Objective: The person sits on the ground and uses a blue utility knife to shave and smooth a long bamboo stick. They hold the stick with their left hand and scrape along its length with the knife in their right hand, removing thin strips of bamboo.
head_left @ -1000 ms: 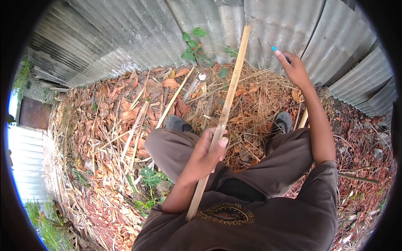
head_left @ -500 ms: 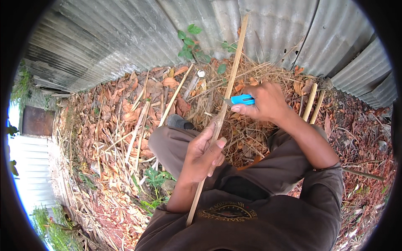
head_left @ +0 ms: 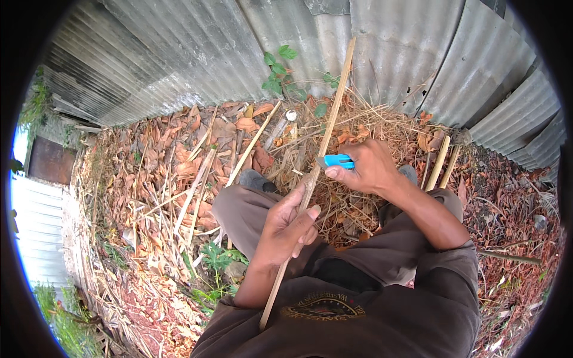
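Note:
A long bamboo strip (head_left: 337, 104) slants from my lap up toward the metal fence. My left hand (head_left: 289, 225) is wrapped around its lower middle, thumb lying along the near side. Closed on a blue utility knife (head_left: 340, 161), my right hand (head_left: 373, 167) is farther up, to the right of the strip. The knife's short blade (head_left: 321, 161) meets the strip's right edge just above my left hand. The strip's lower end rests against my dark shirt (head_left: 370, 316).
Corrugated metal sheets (head_left: 394, 53) stand along the far side. Dry leaves and straw cover the ground. Several bamboo strips (head_left: 253, 143) lie to the left, and pale bamboo pieces (head_left: 439, 162) lie at right. A green plant (head_left: 218, 256) grows near my left knee.
My right hand and the knife have come slightly nearer along the strip, toward my left hand. The whole view has shifted a little; my left hand keeps its grip.

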A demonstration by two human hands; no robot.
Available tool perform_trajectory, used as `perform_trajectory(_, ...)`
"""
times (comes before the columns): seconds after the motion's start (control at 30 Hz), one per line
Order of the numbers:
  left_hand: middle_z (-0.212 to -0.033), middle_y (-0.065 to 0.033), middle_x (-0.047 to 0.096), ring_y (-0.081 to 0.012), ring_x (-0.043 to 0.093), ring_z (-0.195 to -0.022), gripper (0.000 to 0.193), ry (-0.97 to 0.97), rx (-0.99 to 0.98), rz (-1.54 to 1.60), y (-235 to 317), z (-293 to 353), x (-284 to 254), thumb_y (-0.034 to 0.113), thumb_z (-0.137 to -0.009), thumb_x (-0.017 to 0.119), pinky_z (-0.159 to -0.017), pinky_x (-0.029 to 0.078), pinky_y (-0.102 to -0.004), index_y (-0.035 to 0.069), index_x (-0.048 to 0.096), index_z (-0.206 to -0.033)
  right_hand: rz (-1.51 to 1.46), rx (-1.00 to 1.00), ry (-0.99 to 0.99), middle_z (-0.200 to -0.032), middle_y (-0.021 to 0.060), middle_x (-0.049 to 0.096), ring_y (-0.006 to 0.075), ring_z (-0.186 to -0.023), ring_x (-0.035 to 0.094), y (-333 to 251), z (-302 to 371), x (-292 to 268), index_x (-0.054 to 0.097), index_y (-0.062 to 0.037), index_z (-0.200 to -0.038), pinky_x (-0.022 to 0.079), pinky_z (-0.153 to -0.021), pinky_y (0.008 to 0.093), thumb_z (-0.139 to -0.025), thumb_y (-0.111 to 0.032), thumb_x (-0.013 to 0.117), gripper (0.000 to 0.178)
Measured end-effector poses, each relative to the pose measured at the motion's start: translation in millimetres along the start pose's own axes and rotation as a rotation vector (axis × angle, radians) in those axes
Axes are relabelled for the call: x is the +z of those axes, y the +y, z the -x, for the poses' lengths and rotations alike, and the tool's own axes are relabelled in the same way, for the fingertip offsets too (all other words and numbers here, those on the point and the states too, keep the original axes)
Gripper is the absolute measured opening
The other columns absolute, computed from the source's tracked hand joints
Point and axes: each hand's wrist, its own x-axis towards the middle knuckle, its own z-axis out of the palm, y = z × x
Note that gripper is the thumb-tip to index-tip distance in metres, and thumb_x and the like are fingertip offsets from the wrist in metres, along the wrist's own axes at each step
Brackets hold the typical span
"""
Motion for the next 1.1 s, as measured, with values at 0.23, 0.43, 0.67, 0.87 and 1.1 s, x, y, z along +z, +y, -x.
perform_trajectory(0.23, -0.058, 0.003, 0.034, -0.0054, 0.03, -0.044, 0.06, -0.004, -0.035, 0.078, -10.6, -4.3, -4.1, 0.004, -0.098, 0.047, -0.041, 0.028, -0.0212, 0.004, 0.019, -0.15, 0.107, 0.186, 0.051, -0.054, 0.0142, 0.06, 0.0349, -0.056, 0.063, 61.1, -38.1, -7.0, 0.067, -0.0068, -0.065, 0.05, -0.057, 0.0478, -0.077, -0.079, 0.049, 0.076)
perform_trajectory(0.43, -0.057, 0.0032, 0.034, -0.0055, 0.031, -0.043, 0.06, -0.091, -0.106, -0.016, -9.7, 8.6, -1.9, 0.002, -0.097, 0.048, -0.041, 0.029, -0.0214, 0.005, 0.02, -0.15, 0.21, 0.634, 0.071, -0.055, 0.0182, 0.059, 0.0393, -0.061, 0.063, 133.1, -69.1, -50.7, 0.068, -0.0016, -0.068, 0.048, -0.061, 0.0508, -0.083, -0.079, 0.037, 0.084)
perform_trajectory(0.67, -0.057, 0.0025, 0.039, -0.0043, 0.033, -0.04, 0.061, -0.064, -0.051, -0.014, -14.5, 15.9, -18.2, 0.001, -0.098, 0.047, -0.04, 0.03, -0.02, 0.006, 0.018, -0.151, 0.18, 0.243, 0.015, -0.057, 0.0191, 0.061, 0.0371, -0.063, 0.065, 61.5, -33.8, -16.2, 0.069, -0.0025, -0.07, 0.05, -0.061, 0.0476, -0.081, -0.083, 0.035, 0.088)
perform_trajectory(0.87, -0.06, 0.0061, 0.044, -0.0023, 0.038, -0.043, 0.064, -0.166, -0.118, -0.416, -0.2, 51.5, -18.0, 0.006, -0.097, 0.052, -0.039, 0.032, -0.0186, 0.008, 0.019, -0.152, 0.049, 0.973, 0.467, -0.078, 0.0283, 0.065, 0.0395, -0.084, 0.066, 255.5, -23.8, -114.6, 0.066, 0.0062, -0.069, 0.047, -0.08, 0.0479, -0.078, -0.087, 0.029, 0.101)
perform_trajectory(1.1, -0.073, 0.0019, 0.05, -0.0028, 0.045, -0.055, 0.063, 0.146, -0.022, -0.545, -14.9, 22.2, -21.8, 0.017, -0.097, 0.056, -0.04, 0.038, -0.018, 0.002, 0.024, -0.148, 0.26, 0.778, -0.01, -0.07, 0.0281, 0.063, 0.0388, -0.077, 0.066, 173.5, -21.4, -80.3, 0.066, 0.0064, -0.068, 0.049, -0.073, 0.0454, -0.079, -0.085, 0.034, 0.097)
